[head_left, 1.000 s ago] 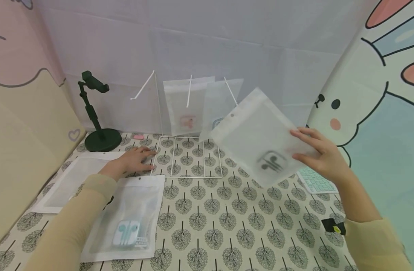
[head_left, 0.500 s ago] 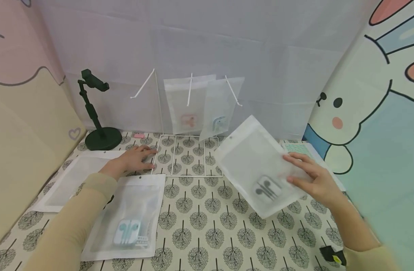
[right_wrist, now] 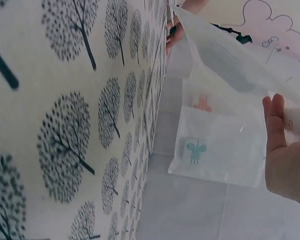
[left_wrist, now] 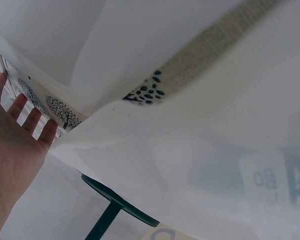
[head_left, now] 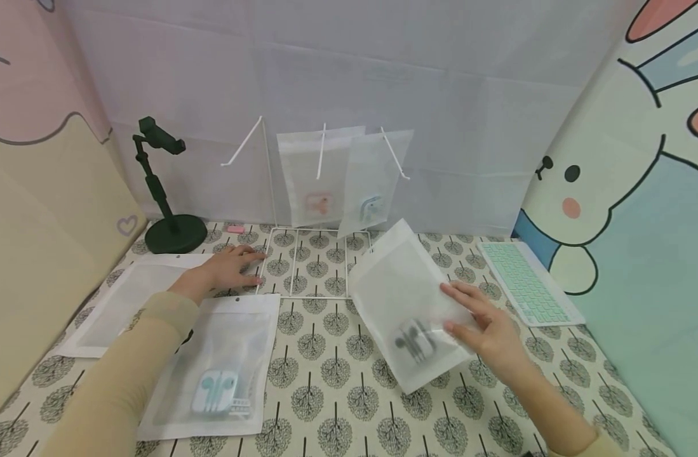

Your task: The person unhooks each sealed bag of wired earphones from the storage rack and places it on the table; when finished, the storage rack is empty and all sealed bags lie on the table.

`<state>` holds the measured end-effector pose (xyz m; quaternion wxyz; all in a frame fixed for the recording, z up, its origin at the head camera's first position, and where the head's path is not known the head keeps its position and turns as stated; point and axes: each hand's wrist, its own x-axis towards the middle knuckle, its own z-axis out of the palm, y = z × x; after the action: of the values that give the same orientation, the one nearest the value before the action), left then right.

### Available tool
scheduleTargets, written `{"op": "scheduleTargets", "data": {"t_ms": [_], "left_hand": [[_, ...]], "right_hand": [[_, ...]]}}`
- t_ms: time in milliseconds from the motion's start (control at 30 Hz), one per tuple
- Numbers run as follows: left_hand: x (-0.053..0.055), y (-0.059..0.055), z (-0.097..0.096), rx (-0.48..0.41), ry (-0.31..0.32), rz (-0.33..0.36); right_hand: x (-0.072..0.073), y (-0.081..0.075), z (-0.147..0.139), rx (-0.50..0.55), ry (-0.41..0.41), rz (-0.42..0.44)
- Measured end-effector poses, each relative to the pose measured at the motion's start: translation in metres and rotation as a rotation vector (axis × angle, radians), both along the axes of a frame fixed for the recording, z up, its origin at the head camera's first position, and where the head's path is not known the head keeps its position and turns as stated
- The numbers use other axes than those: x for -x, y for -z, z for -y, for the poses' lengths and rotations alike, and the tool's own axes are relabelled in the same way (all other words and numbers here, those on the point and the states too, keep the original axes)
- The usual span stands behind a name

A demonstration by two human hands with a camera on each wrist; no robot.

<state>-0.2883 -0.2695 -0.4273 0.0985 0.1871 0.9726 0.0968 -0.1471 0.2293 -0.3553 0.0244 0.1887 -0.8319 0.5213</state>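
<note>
My right hand [head_left: 488, 330] pinches the edge of a frosted zip bag [head_left: 402, 285] with dark-budded earphones in it, holding the bag tilted over the table. The same bag [right_wrist: 230, 60] slants above the fingers in the right wrist view. My left hand [head_left: 225, 270] rests with fingers extended at the left side of a white wire rack [head_left: 303, 298]. On that rack hang a bag with pink earphones [head_left: 308, 165] and one with blue earphones [head_left: 374, 174]. A bag with mint earphones [head_left: 228, 336] lies by my left forearm, which partly covers another frosted bag [head_left: 137, 298].
A dark green phone stand [head_left: 174, 231] is at the back left, a small pink object [head_left: 235, 229] beside it. To the right lies a white keyboard [head_left: 528, 282] with mint keys. The rack's left hook [head_left: 242, 143] carries nothing. Printed cloth surrounds the table.
My right hand has moved down and to the left with the frosted bag, away from the hanging bags. The keyboard has come into full view. My left hand has stayed put.
</note>
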Motion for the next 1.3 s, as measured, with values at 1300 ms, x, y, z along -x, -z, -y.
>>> {"op": "scheduleTargets", "data": {"t_ms": [1300], "left_hand": [[-0.001, -0.001, 0.0, 0.004, 0.0, -0.001]], "right_hand": [[-0.007, 0.055, 0.071, 0.009, -0.207, 0.037]]}}
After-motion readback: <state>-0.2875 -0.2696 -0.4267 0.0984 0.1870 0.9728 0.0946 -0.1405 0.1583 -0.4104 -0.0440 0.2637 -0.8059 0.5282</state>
